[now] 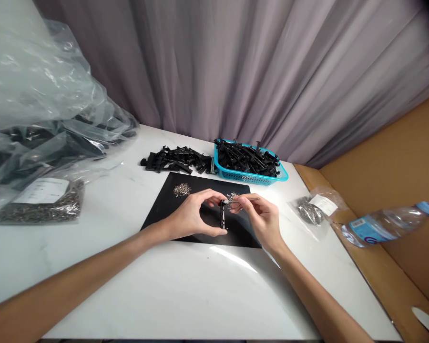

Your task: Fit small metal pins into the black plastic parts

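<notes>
Head view: one black part [222, 216], apparently mid-work, over the mat's [164, 209] right half.
Left hand [191, 214] grips it by its ends; right hand [264, 216] pinches one thin tool [243, 200] at its far end. Two metal heaps [182, 190] lie toward the mat's far corners; one pile [178, 158] and one full basket [252, 179], uncountable, sit near the tabletop's [200, 295] far edge, finished or not unclear.

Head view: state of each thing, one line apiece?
Left hand: pinching black part end to end
Right hand: gripping thin tool
Thin tool: tip at part's far end
Blue basket: heaped full
Loose black parts: piled beside basket
Metal pieces: piled on black mat
Bottle: capped
Left labelled bag: holding metal pieces
Right labelled bag: same
</notes>
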The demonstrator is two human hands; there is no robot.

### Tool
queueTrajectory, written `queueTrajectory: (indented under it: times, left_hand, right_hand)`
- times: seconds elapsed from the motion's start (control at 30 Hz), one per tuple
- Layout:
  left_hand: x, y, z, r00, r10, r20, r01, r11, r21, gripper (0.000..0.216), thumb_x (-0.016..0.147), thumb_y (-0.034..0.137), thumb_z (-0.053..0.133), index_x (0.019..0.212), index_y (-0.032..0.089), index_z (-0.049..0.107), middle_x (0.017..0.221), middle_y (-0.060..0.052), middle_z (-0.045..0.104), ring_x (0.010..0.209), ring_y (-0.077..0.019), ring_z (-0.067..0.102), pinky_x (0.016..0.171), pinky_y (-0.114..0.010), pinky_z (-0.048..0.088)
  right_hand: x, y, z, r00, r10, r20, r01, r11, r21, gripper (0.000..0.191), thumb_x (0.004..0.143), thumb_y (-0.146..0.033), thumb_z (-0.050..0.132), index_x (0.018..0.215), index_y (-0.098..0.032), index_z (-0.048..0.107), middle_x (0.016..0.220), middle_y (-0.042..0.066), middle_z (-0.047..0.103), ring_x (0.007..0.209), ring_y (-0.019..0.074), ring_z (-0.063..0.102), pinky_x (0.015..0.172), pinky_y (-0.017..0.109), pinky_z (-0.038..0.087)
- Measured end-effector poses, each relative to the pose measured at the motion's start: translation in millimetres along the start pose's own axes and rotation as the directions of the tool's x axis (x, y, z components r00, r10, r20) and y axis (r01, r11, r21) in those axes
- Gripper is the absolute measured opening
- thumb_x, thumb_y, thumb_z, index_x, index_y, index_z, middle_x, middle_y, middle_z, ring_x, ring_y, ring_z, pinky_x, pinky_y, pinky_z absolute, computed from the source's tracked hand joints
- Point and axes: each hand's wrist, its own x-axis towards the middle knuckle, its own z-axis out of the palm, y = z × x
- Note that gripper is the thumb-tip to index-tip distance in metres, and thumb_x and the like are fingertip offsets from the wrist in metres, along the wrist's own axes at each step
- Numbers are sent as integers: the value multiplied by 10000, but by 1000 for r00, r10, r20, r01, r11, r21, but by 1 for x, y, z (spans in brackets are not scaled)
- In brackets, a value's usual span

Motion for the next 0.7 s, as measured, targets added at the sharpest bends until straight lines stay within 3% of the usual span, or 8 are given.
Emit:
queueTrajectory:
  times: [0.3, 0.43, 0.57, 0.63, 0.7]
  left_hand:
    - [-1, 5, -3, 999, -21, 26, 20, 999, 39, 612, 600, 337, 936, 1147, 207, 693, 1071, -45, 708, 968, -221, 661, 915, -396, 562]
    - [5, 0, -15, 999, -11, 34, 10, 1000, 17, 618, 646, 378, 912, 1194, 221, 673, 1124, -53, 717, 1025, -231, 677, 970, -410, 548]
    - [18, -12, -40, 987, -30, -158, 22, 998, -51, 601, 698, 422, 884, 1214, 216, 655, 1150, -82, 716, 1083, -253, 674, 952, -393, 532]
    - [25, -16, -53, 947, -91, -309, 47, 988, -147, 595, 696, 434, 884, 1199, 205, 662, 1140, -87, 717, 1095, -252, 670, 960, -379, 522]
    - [30, -20, -65, 878, -161, -451, 53, 969, -243, 583, 666, 440, 898, 1148, 194, 682, 1121, -84, 720, 1097, -247, 667, 987, -369, 514]
  right_hand:
    - [-4, 0, 2, 998, -33, 53, 35, 998, -46, 188, 1004, -340, 637, 926, -204, 740, 785, 25, 762, 679, 171, 736, 691, 323, 645]
    - [0, -5, 0, 993, -110, -33, 105, 987, -119, 251, 1056, -354, 538, 928, -206, 695, 825, 24, 714, 726, 157, 696, 713, 313, 596]
    - [8, -6, -9, 945, -248, -214, 192, 949, -249, 382, 1112, -372, 374, 832, -216, 583, 867, 25, 600, 847, 163, 609, 824, 330, 523]
    - [8, -2, -10, 965, -227, -132, 185, 944, -273, 394, 1119, -372, 340, 829, -221, 559, 854, 24, 576, 831, 167, 590, 819, 328, 511]
    - [6, 4, -4, 980, -187, 61, 197, 929, -315, 362, 1118, -360, 344, 898, -221, 597, 867, 34, 591, 817, 173, 601, 797, 324, 522]
